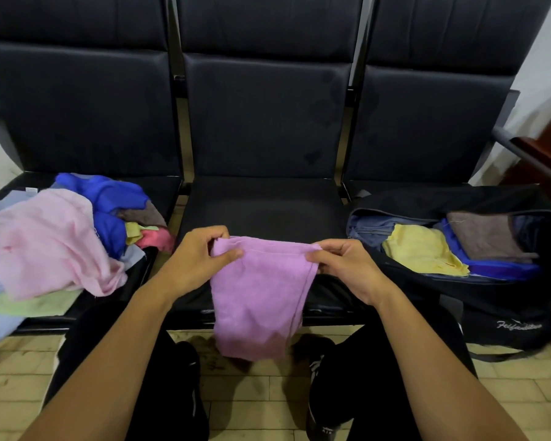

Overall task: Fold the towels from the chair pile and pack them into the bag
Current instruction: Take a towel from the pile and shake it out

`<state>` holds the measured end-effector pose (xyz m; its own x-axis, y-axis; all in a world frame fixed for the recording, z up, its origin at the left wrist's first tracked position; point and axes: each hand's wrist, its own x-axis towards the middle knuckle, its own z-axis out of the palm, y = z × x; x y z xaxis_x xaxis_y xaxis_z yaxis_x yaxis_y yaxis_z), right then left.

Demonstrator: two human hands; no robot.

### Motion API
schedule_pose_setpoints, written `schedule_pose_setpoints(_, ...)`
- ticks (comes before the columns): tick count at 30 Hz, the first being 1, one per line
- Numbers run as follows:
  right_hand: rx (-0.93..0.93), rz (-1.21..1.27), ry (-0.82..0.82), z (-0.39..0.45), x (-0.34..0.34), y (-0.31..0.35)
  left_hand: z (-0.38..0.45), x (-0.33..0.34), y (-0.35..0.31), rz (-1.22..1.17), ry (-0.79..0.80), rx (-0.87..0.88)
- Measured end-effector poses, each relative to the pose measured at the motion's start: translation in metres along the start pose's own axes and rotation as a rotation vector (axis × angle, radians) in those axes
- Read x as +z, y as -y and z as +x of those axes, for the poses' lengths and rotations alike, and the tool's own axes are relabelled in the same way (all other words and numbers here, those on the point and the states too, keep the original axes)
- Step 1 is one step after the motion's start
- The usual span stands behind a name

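A purple towel (261,294) hangs from both hands over the front edge of the middle seat, its top edge level from left to right and its long axis hanging down towards the floor. The left hand (201,256) pinches the left top corner; the right hand (344,265) pinches the right one. On the left seat of the three-seat black bench (261,205) lies a loose pile of towels (58,243). On the right seat an open black bag (503,300) holds folded towels: one yellow (423,249), one blue (503,268), one brown (487,233). The floor is pale tile (252,393).
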<state>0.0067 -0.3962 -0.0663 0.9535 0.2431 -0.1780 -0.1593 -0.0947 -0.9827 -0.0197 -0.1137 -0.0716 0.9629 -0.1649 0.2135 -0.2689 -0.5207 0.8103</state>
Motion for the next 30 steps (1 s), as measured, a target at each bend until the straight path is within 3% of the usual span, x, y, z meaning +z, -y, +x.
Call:
schedule_pose_setpoints(2, 0.022, -0.131, 0.051, 0.0, -0.002, -0.002, 0.0, -0.001, 0.013, 0.015, 0.242, -0.07)
schedule_pose_setpoints(5, 0.169, -0.338, 0.349, -0.003, -0.006, -0.004, -0.012, -0.002, 0.018, 0.06, 0.807, -0.275)
schedule_pose_setpoints(6, 0.201, -0.373, 0.423, -0.004, -0.005, -0.006, -0.014, -0.002, 0.016, 0.051, 0.884, -0.3)
schedule_pose_setpoints(7, 0.194, -0.391, 0.425, -0.004, -0.003, -0.007, -0.015, -0.001, 0.011, 0.027, 0.853, -0.262)
schedule_pose_setpoints(8, 0.152, -0.383, 0.352, -0.002, -0.002, -0.008, -0.012, -0.002, 0.007, -0.001, 0.714, -0.208)
schedule_pose_setpoints(10, 0.058, -0.28, 0.143, 0.002, 0.0, -0.007, -0.008, -0.004, -0.002, -0.071, 0.288, -0.116)
schedule_pose_setpoints(11, 0.048, -0.229, 0.105, 0.003, -0.001, -0.005, -0.006, -0.007, -0.005, -0.137, 0.168, -0.111)
schedule_pose_setpoints(12, 0.056, -0.205, 0.111, 0.003, -0.001, -0.003, -0.006, -0.009, -0.005, -0.189, 0.163, -0.127)
schedule_pose_setpoints(15, 0.076, -0.229, 0.163, 0.001, 0.001, -0.003, -0.015, -0.007, -0.005, -0.145, 0.487, -0.193)
schedule_pose_setpoints(20, 0.014, -0.142, 0.139, 0.005, 0.001, -0.003, -0.01, -0.014, -0.002, -0.31, 0.304, -0.284)
schedule_pose_setpoints(30, 0.017, 0.221, 0.164, 0.006, 0.009, 0.0, -0.007, -0.008, -0.023, -0.752, 0.205, -0.33)
